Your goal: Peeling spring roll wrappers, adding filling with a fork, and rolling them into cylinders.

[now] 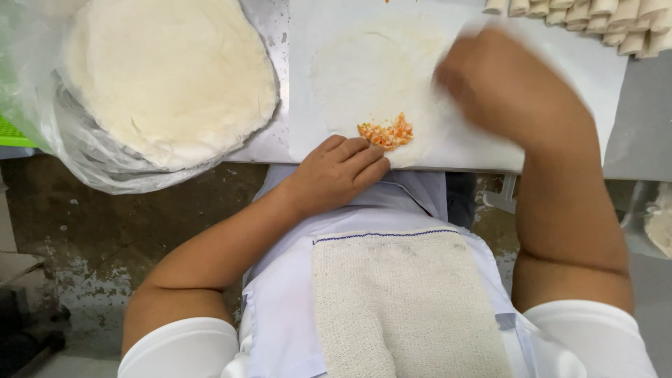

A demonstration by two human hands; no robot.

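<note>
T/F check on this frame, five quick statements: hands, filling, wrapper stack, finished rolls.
1. The left hand rests at the near edge of the flat wrapper. True.
2. The filling sits in the wrapper's centre. False: it lies near the near edge, by the left fingertips.
3. The right hand is sharp and still. False: it is motion-blurred over the wrapper's right side.
4. The stack of wrappers lies on clear plastic at the left. True.
5. The rolled pieces are at the bottom left. False: top right.
</note>
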